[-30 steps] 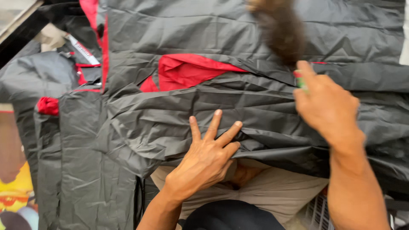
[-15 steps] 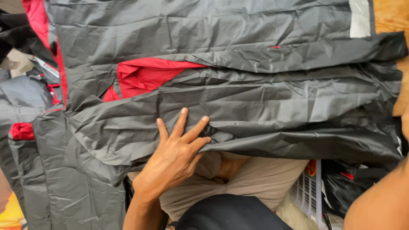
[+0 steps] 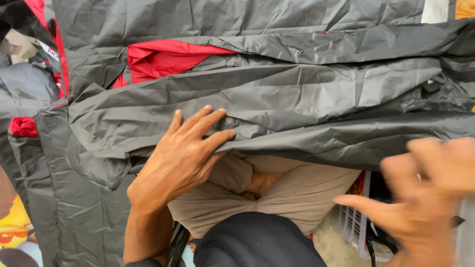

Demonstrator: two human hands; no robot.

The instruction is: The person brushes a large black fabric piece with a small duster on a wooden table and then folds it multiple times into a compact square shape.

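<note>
— Across the whole upper view lies the dark grey rain garment [image 3: 277, 99], spread in long folds, its near edge hanging over the person's lap; a red lining [image 3: 163, 57] shows through a gap at upper left.

— And the hands?

— The left hand [image 3: 185, 158] lies flat on the near fold, fingers spread apart, pressing and clamping nothing; the right hand [image 3: 425, 198] is off the cloth at lower right, blurred, its fingers loosely apart and empty as far as I can tell.

— How would the cloth handle?

— Thin, light and slick, I judge; it creases sharply and would slide under a flat palm; a pinch along the doubled near edge, or at a seam, looks like the surest hold.

— What lies around it?

— More grey and red fabric [image 3: 29, 123] is heaped at the left; beige trousers [image 3: 292, 198] sit under the edge; a white basket [image 3: 354, 225] stands beside the right knee.
</note>
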